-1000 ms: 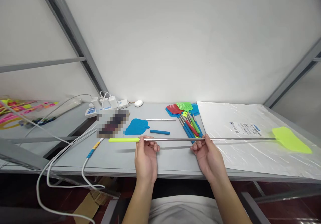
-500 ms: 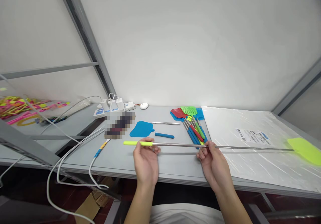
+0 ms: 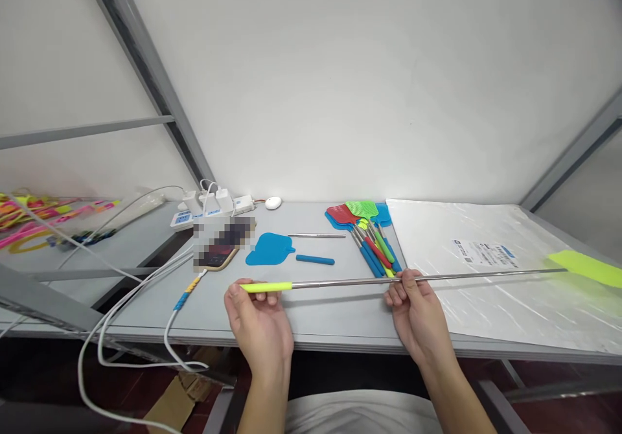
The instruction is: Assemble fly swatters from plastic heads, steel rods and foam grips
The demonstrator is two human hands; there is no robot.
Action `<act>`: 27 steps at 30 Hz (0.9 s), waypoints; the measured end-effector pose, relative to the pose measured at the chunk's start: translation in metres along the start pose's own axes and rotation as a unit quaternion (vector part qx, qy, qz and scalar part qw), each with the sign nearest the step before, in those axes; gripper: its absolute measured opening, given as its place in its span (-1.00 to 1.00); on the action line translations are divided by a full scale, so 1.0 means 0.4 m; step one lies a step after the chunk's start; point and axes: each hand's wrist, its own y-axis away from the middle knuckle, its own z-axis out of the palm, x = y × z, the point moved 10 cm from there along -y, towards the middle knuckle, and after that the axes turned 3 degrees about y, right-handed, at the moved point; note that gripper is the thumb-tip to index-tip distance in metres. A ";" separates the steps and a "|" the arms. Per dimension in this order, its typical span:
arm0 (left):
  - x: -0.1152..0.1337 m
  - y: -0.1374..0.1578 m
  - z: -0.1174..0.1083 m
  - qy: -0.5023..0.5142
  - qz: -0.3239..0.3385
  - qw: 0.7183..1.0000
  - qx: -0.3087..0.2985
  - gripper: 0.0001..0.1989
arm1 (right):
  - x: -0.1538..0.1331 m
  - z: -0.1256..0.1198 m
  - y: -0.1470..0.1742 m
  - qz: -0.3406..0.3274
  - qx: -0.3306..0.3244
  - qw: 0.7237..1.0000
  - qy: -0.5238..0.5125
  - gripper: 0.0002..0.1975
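Observation:
A yellow fly swatter (image 3: 340, 282) with a long extended metal rod stretches across the table. My left hand (image 3: 262, 324) is closed around its yellow handle at the end. Farther along, my right hand (image 3: 418, 314) pinches the metal rod between thumb and fingers. The yellow paddle (image 3: 587, 268) is out at the far right, above the white plastic bag. Beyond my left hand lie a blue paddle (image 3: 269, 249), a separate blue handle (image 3: 315, 260) and a short metal rod (image 3: 317, 235). A pile of red, green and blue fly swatters (image 3: 372, 236) lies behind my right hand.
The white plastic bag (image 3: 534, 317) with a label covers the table's right side. To the left are a phone (image 3: 223, 252) on a cable, a power strip (image 3: 182, 221) with chargers, and a white oval device (image 3: 273, 203). Metal frame posts (image 3: 146, 78) rise beside the table.
My left hand has slid left to the handle's outer end. The swatter has tilted, its handle end lower and its paddle end higher. My right hand still holds the rod.

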 end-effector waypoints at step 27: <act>-0.162 0.145 0.101 -0.066 -0.187 0.973 -0.121 -0.73 | 0.008 0.037 0.025 -0.018 -0.084 0.992 0.095 -0.82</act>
